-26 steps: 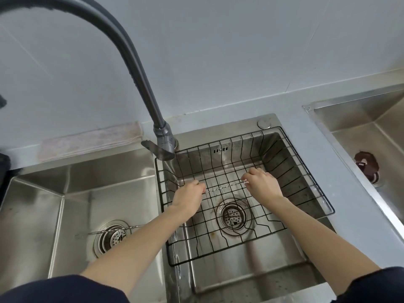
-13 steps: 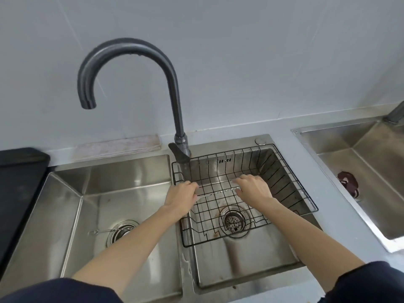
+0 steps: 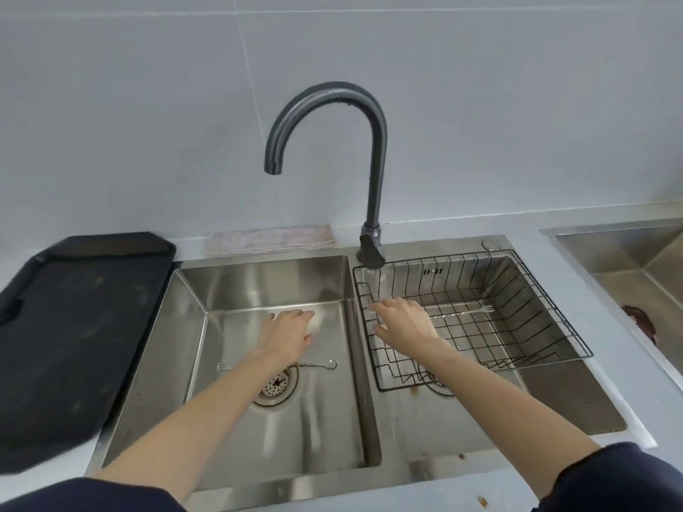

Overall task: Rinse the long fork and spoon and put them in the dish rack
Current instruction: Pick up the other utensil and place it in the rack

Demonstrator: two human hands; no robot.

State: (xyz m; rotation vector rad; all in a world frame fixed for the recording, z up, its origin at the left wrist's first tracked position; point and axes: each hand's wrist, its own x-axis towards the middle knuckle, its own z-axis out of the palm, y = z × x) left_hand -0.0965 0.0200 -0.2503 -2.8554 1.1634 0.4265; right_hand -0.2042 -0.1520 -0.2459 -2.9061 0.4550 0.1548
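Your left hand (image 3: 286, 332) hovers palm down over the left basin (image 3: 258, 290), fingers loosely spread and holding nothing; your right hand (image 3: 404, 321) sits over the left part of the dish rack (image 3: 547, 312), fingers likewise extended and empty. The long fork (image 3: 464, 314) lies flat on the wire floor of the dish rack, tines toward the right, its handle end just beside your right hand but not gripped. The long spoon (image 3: 318, 364) rests on the floor of the left basin, bowl toward the right, its handle running left beneath your left wrist and passing just behind the drain strainer (image 3: 275, 384). The tap (image 3: 373, 171) arches from the divider between the 2 basins with its spout over the left basin; no water stream is visible. A black mat (image 3: 74, 327) covers the worktop (image 3: 525, 230) to the left, and a folded cloth (image 3: 269, 240) lies behind the left basin. Judged from this layout, 1 of the 2 utensils is placed and the spoon remains. Expect the spoon to be light, rigid and thin, and slippery if wet; lying flat on smooth steel, it offers little edge to pinch. Take it along the slender handle near mid-length, tipping it up with your fingertips first, and keep the hold firm enough that it does not pivot under the water.
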